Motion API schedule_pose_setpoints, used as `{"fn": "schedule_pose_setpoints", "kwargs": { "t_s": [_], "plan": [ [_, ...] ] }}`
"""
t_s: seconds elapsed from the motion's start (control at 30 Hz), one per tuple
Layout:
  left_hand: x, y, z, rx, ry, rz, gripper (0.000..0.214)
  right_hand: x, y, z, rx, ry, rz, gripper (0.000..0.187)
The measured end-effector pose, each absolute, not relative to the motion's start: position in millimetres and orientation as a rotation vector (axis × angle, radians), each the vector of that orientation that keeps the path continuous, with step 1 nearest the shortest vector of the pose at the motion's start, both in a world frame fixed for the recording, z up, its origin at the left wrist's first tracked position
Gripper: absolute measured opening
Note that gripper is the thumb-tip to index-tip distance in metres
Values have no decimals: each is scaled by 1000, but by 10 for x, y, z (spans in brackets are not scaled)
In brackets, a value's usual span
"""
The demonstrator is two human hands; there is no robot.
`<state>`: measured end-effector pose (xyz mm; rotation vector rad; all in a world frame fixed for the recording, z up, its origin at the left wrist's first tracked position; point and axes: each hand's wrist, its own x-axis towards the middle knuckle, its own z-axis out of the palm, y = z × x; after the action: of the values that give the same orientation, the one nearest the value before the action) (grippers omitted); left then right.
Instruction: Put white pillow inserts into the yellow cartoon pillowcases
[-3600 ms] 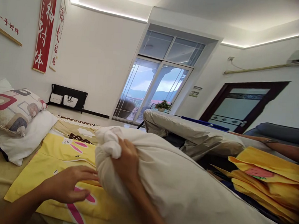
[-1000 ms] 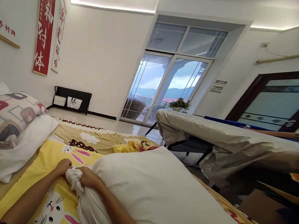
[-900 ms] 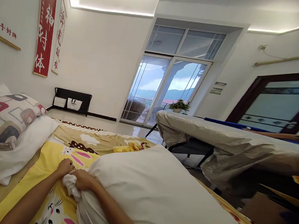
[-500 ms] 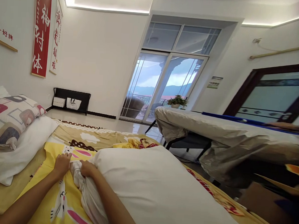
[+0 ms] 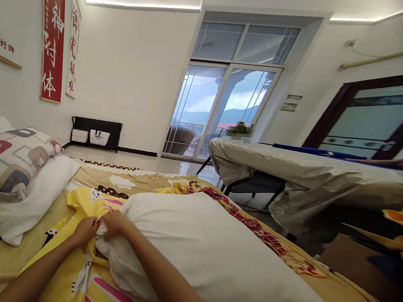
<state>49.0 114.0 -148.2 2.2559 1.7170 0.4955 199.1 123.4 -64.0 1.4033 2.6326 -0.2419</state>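
Observation:
A large white pillow lies across the bed in front of me, its near left end over a yellow rabbit-print cloth. My left hand is closed on a bunched fold of that yellow cloth, just left of the pillow's end. Beside it, my right hand grips the gathered white corner of the pillow. The two hands nearly meet, and their fingertips are partly hidden in the folds.
A patterned pillow rests on another white pillow at the left. Beneath everything spreads a tan bedcover. On the right stands a covered table with a chair; a cardboard piece sits lower right.
The yellow cloth has been pulled up and bunched around my hands. My left hand has moved slightly down and right, and my right hand slightly up. The pillow's corner is gathered closer to both.

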Motion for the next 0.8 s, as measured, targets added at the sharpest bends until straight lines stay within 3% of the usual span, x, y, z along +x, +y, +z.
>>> {"fn": "schedule_pose_setpoints", "kwargs": {
  "t_s": [0.1,0.2,0.27,0.43,0.53,0.8],
  "plan": [
    [480,1069,-1542,2287,1662,459,30,2347,1379,-210,1233,2664,-449,77],
    [490,1025,-1517,2308,1684,428,30,2746,1464,-53,1602,2536,-137,95],
    [514,1029,-1463,2310,1727,402,28,2860,1415,-179,1698,2410,-2,85],
    [649,1219,-1216,2309,1886,412,29,2542,1048,-697,1638,2424,134,34],
    [773,1399,-1063,2333,1911,440,38,2277,883,-779,1559,2481,227,29],
    [1122,1502,-877,2351,1892,516,19,2082,949,-746,1461,2501,258,27]
  ]
}}
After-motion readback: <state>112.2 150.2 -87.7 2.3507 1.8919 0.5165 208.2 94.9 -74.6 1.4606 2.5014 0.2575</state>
